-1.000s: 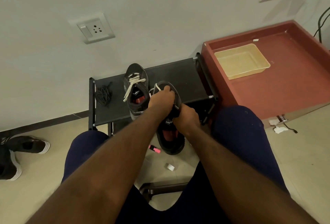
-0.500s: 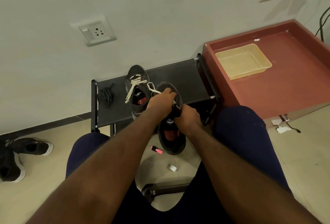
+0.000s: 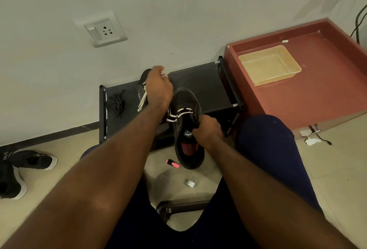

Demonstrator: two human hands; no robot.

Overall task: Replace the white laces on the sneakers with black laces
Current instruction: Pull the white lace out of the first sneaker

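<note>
1. My right hand (image 3: pixel 208 129) grips the black sneaker (image 3: pixel 184 105) by its side, fingers curled round the collar, holding it toe-away over the front edge of the rack (image 3: pixel 200 82)
2. My left hand (image 3: pixel 158 88) is lifted above the other sneaker (image 3: pixel 143 82); it is blurred, but the fingers seem pinched on the white lace (image 3: pixel 179 114) threaded through the black sneaker's eyelets
3. The black laces (image 3: pixel 115 102) lie bundled at the rack's left end, near the other sneaker
</note>
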